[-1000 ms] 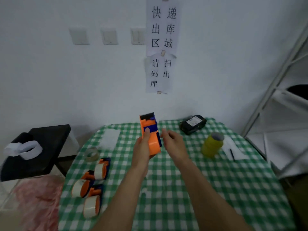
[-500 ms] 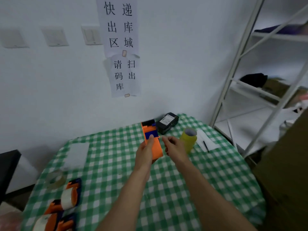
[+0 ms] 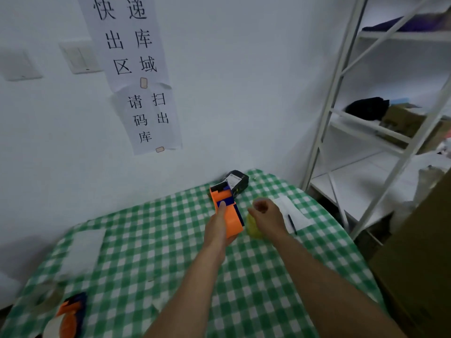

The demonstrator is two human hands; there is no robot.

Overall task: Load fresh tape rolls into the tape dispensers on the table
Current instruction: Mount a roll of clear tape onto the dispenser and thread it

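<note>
The left hand is gripping an orange plastic tape dispenser with a blue panel; beside that grip, the right hand is covering a yellow roll, hold unclear.

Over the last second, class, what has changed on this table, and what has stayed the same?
The right hand moved right, away from the orange dispenser, and now reaches over the yellow tape roll; whether it grips it is blurred. The left hand keeps holding the dispenser; the roll has not moved.
</note>
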